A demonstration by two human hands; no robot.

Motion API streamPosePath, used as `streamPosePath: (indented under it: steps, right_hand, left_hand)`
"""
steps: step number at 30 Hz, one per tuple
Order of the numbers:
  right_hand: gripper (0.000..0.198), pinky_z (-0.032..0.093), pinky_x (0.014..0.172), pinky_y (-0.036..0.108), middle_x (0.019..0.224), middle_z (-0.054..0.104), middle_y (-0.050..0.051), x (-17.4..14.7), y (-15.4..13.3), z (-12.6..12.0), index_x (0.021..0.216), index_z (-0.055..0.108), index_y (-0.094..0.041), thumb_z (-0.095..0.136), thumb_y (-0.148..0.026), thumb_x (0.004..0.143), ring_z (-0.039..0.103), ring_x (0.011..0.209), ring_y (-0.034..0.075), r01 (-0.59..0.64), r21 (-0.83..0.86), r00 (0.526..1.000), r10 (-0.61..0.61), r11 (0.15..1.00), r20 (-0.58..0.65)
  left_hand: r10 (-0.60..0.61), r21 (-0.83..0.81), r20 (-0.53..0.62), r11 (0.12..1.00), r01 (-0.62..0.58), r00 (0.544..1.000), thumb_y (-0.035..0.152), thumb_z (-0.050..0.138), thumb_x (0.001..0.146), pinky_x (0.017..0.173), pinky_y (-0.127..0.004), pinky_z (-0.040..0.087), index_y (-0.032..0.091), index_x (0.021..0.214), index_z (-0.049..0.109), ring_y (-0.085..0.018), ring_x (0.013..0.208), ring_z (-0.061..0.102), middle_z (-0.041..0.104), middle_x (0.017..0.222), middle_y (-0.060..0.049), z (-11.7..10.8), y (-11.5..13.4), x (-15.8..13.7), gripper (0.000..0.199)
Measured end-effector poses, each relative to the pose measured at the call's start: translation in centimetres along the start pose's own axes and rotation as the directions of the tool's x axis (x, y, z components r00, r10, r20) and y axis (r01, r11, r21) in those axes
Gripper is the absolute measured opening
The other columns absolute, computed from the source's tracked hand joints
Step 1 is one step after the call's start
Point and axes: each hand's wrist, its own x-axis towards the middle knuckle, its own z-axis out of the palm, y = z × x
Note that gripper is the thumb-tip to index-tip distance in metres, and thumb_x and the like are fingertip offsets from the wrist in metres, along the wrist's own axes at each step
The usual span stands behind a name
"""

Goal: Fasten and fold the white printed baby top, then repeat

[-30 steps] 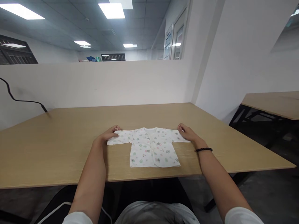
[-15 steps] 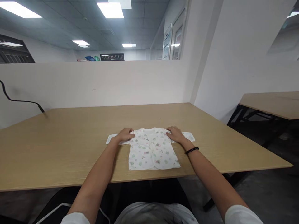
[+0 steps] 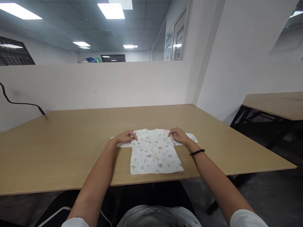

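Note:
A small white baby shirt (image 3: 155, 154) with a pastel print of little animals lies spread on the table, neckline away from me and hem near the front edge. Its sleeves stretch out to both sides. My left hand (image 3: 126, 136) is at the left shoulder, thumb and fingers closed on the cloth there. At the right shoulder, my right hand (image 3: 178, 135) has its fingers curled and pinched on the fabric. Each hand covers part of a sleeve; the cuff ends show beyond them.
The wooden table (image 3: 78, 142) meets a low white partition (image 3: 118, 85) at the back. A black cable (image 3: 23, 103) hangs at the left. Another table (image 3: 276, 105) stands to the right, past a white pillar. A white cord (image 3: 54, 214) runs below the front edge.
Both hands have gone from lying on the shoulders to pinching the cloth with curled fingers. The left sleeve is drawn slightly inward, and the shirt has otherwise barely moved.

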Motion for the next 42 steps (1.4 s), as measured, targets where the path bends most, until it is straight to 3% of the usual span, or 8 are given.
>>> streamPosePath:
  steps: [6, 12, 16, 19, 23, 29, 35, 42]
  right_hand:
    - [0.047, 0.038, 0.1, 0.046, 0.127, 0.061, 0.012, 0.1, -0.7, -0.1, 0.114, 0.069, -0.017, 0.05, -0.012, 0.071, 0.05, 0.113, 0.031, -0.037, -0.145, 0.989, 0.016, 0.989, -0.145]
    - [0.064, 0.028, 0.105, 0.054, 0.157, 0.028, 0.017, 0.7, -3.2, 0.3, 0.148, 0.036, -0.012, 0.049, -0.024, 0.087, 0.034, 0.129, 0.038, -0.077, -0.297, 0.93, -0.038, 0.952, -0.365]
    - [0.053, 0.029, 0.105, 0.053, 0.148, 0.042, 0.015, 0.5, -3.7, -0.1, 0.136, 0.051, -0.016, 0.054, -0.03, 0.086, 0.037, 0.126, 0.037, -0.019, -0.177, 0.926, -0.049, 0.984, -0.375]
    - [0.027, 0.037, 0.098, 0.046, 0.116, 0.064, 0.014, 0.1, -3.3, -0.6, 0.098, 0.069, -0.018, 0.056, -0.037, 0.085, 0.05, 0.11, 0.032, 0.01, -0.007, 0.969, -0.011, 1.0, -0.247]
    - [0.052, 0.045, 0.072, 0.034, 0.06, 0.059, 0.005, -0.4, -2.7, -1.3, 0.05, 0.051, -0.02, 0.045, -0.051, 0.091, 0.053, 0.063, 0.019, -0.037, 0.112, 0.999, 0.038, 0.993, -0.009]
    - [0.063, 0.044, 0.052, 0.025, 0.061, 0.066, 0.008, -1.0, -1.8, -3.3, 0.052, 0.058, -0.016, 0.043, -0.065, 0.09, 0.059, 0.053, 0.016, -0.202, 0.188, 0.916, 0.117, 0.961, 0.382]
    - [0.031, 0.048, 0.068, 0.03, 0.097, 0.07, 0.012, -1.2, 0.4, -4.3, 0.1, 0.067, -0.017, 0.058, -0.043, 0.085, 0.064, 0.086, 0.023, -0.323, -0.004, 0.93, 0.318, 0.946, 0.183]
    - [0.025, 0.045, 0.076, 0.034, 0.09, 0.07, 0.006, -2.2, 1.4, -4.7, 0.089, 0.071, -0.024, 0.074, -0.034, 0.067, 0.061, 0.087, 0.026, -0.308, -0.172, 0.919, 0.34, 0.935, 0.202]
  left_hand:
    - [0.009, 0.166, -0.233, 0.986, 0.031, 0.973, 0.02, 0.058, 0.074, 0.101, -0.042, 0.042, 0.017, 0.113, 0.07, -0.03, 0.116, 0.052, 0.059, 0.125, -0.012, 0.1, 0.4, 0.5, 0.04]
    - [0.202, 0.462, -0.588, 0.879, 0.12, 0.783, 0.003, 0.05, 0.074, 0.109, -0.052, 0.029, 0.019, 0.121, 0.065, -0.036, 0.13, 0.035, 0.041, 0.149, -0.012, 0.0, 2.2, 0.8, 0.052]
    - [0.172, 0.381, -0.462, 0.924, 0.02, 0.87, 0.008, 0.051, 0.07, 0.102, -0.051, 0.032, 0.018, 0.09, 0.072, -0.034, 0.117, 0.044, 0.064, 0.119, -0.013, -0.9, 2.1, 0.1, 0.031]
    - [0.099, 0.285, -0.298, 0.958, -0.01, 0.95, 0.017, 0.052, 0.067, 0.084, -0.04, 0.043, 0.018, 0.056, 0.063, -0.027, 0.089, 0.054, 0.065, 0.071, -0.009, -1.4, 1.7, -0.4, 0.015]
    - [-0.032, 0.103, 0.004, 0.994, 0.032, 0.999, 0.027, 0.052, 0.064, 0.061, -0.028, 0.042, 0.016, 0.048, 0.06, -0.017, 0.058, 0.052, 0.054, 0.048, -0.002, -1.5, 1.7, -0.9, 0.021]
    - [-0.154, -0.125, 0.284, 0.973, 0.196, 0.946, 0.046, 0.041, 0.079, 0.075, -0.03, 0.049, 0.016, 0.047, 0.059, -0.022, 0.072, 0.065, 0.068, 0.063, -0.011, -2.0, 2.8, -1.5, 0.048]
    - [-0.381, -0.13, 0.319, 0.889, 0.438, 0.868, 0.06, 0.042, 0.083, 0.062, -0.032, 0.052, 0.015, 0.084, 0.066, -0.024, 0.068, 0.07, 0.073, 0.08, -0.012, -2.6, 2.8, -2.1, 0.051]
    - [-0.568, 0.129, 0.08, 0.821, 0.557, 0.819, 0.047, 0.078, 0.051, 0.061, -0.033, 0.049, 0.019, 0.091, 0.061, -0.029, 0.074, 0.065, 0.066, 0.075, -0.007, -3.0, -0.4, -1.9, 0.052]
